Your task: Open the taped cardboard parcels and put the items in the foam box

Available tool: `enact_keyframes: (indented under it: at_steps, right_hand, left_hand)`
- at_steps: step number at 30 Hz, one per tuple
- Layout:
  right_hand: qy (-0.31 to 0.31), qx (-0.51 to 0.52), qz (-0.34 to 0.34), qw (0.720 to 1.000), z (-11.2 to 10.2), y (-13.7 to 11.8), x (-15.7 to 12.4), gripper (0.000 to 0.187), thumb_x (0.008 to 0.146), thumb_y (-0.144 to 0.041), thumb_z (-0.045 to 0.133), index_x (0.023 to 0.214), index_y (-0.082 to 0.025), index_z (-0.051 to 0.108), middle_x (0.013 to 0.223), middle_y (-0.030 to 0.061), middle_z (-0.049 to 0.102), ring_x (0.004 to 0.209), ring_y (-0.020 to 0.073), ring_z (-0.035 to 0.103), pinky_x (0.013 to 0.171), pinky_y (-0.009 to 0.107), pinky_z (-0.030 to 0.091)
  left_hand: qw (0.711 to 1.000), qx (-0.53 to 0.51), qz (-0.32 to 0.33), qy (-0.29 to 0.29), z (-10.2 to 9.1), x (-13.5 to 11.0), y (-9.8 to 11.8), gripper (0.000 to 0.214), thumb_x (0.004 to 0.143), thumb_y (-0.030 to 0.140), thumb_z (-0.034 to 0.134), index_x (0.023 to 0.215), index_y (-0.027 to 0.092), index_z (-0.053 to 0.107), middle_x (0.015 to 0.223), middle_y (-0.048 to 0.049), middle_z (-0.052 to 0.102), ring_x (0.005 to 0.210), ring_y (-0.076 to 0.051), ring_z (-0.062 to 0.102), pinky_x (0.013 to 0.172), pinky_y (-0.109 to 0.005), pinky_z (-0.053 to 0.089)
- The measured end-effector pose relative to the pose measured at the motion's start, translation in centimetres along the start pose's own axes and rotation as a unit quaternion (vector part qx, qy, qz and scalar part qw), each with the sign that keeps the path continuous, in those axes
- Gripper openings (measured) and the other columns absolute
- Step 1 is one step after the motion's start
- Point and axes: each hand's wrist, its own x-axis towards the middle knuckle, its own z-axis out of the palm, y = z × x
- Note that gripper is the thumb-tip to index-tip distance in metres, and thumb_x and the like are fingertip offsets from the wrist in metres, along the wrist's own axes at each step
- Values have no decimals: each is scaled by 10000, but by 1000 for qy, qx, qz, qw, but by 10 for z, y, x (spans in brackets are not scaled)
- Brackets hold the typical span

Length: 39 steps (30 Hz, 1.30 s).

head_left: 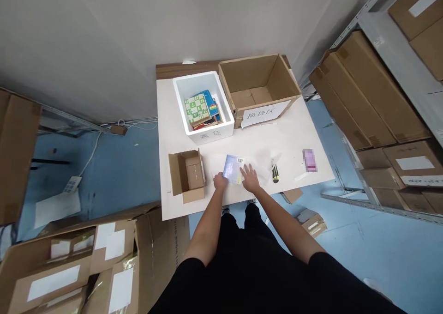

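A thin light-blue book (232,168) with a barcode near its top right corner lies on the white table (180,212). My left hand (220,181) is closed on its lower left corner. Against the book's right edge rests my right hand (249,178), fingers spread and touching it. To the left stands a small open cardboard box (194,196) with its flap raised. Right of my right hand are a crumpled clear plastic wrapper (263,164) and a yellow-and-black utility knife (275,173).
At the back are a white foam box (216,134) holding several books (198,109) and a large open cardboard box (237,115) with a handwritten label. A purple blurred item (309,160) lies right. Shelves of cartons (374,92) stand right; more cartons (114,277) are lower left.
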Motion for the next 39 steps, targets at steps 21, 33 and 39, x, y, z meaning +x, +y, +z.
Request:
enact_keyframes:
  at_steps: [21, 33, 39]
  right_hand:
    - [2, 586, -25, 810, -128, 30, -1, 858, 782, -412, 829, 1564, -301, 493, 1291, 106, 734, 1192, 261, 720, 1058, 487, 561]
    - [12, 614, -246, 750, -287, 11, -68, 790, 714, -300, 924, 1425, -355, 584, 1078, 6, 744, 1004, 224, 745, 917, 477, 653]
    - [-1, 604, -275, 748, -311, 4, -82, 821, 773, -323, 887, 1504, -374, 516, 1168, 34, 777, 1008, 235, 767, 831, 425, 680]
  left_hand:
    - [880, -360, 216, -222, -109, -71, 77, 734, 690, 346, 843, 1376, 258, 595, 1158, -64, 704, 872, -148, 688, 819, -308, 556]
    - [846, -319, 391, -170, -193, -144, 184, 955, 696, 333, 940, 1517, 325, 453, 1136, -25, 636, 821, -130, 685, 798, -332, 594]
    - [837, -326, 412, -155, -203, -162, 204, 1028, 654, 267, 945, 1550, 315, 444, 1077, -6, 618, 864, -149, 685, 787, -327, 606]
